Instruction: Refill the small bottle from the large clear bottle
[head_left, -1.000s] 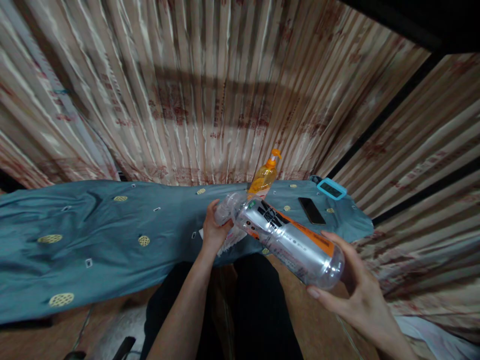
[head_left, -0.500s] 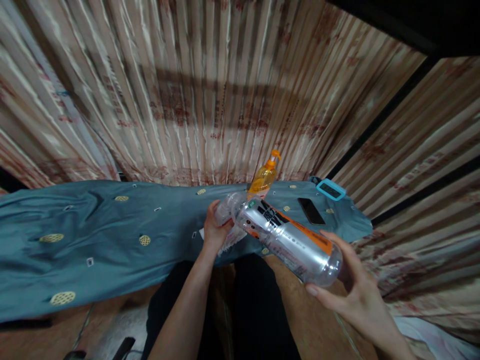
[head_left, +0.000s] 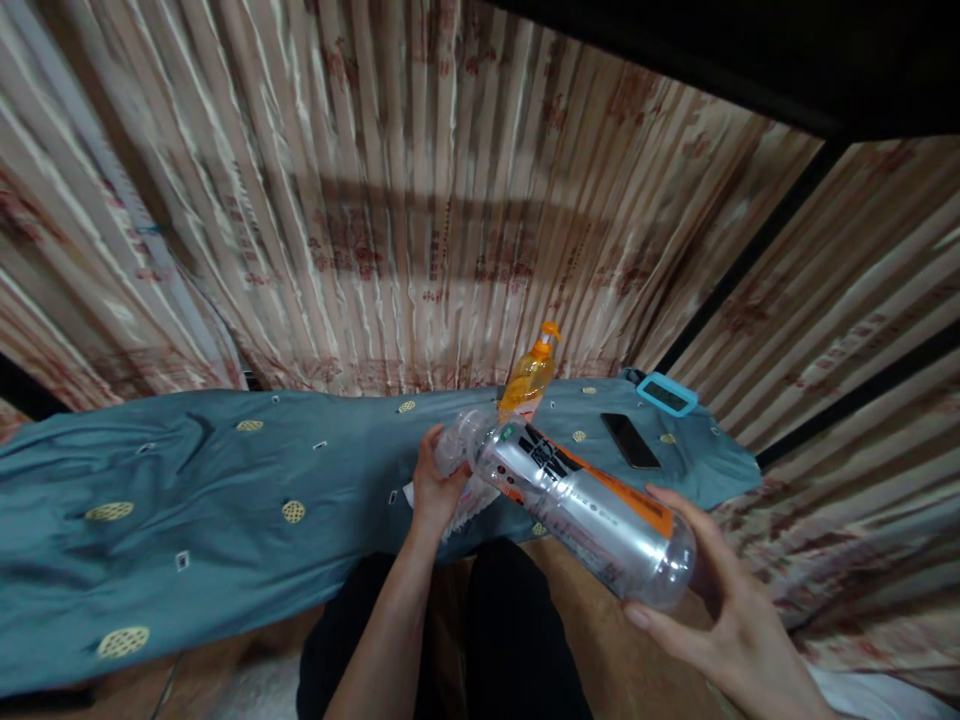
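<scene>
A large clear plastic bottle with a silver, black and orange label is held aslant in front of me, above the cloth's front edge. My left hand is closed round clear plastic at its upper left, narrow end. Whether that plastic is the bottle's own neck or a separate piece I cannot tell. The rounded base lies between the thumb and fingers of my right hand, lower right. Behind the narrow end stands an orange pump bottle. A crumpled plastic wrapper lies partly hidden beneath the held bottle.
A grey-blue cloth with pineapple prints covers the long surface. To the right lie a dark phone and a blue-framed device. Patterned curtains hang behind, with dark frame bars at the right.
The view has tilted slightly upward, so everything sits a little lower in the picture. Both hands keep their hold, and the bottle stays at nearly the same slant.
</scene>
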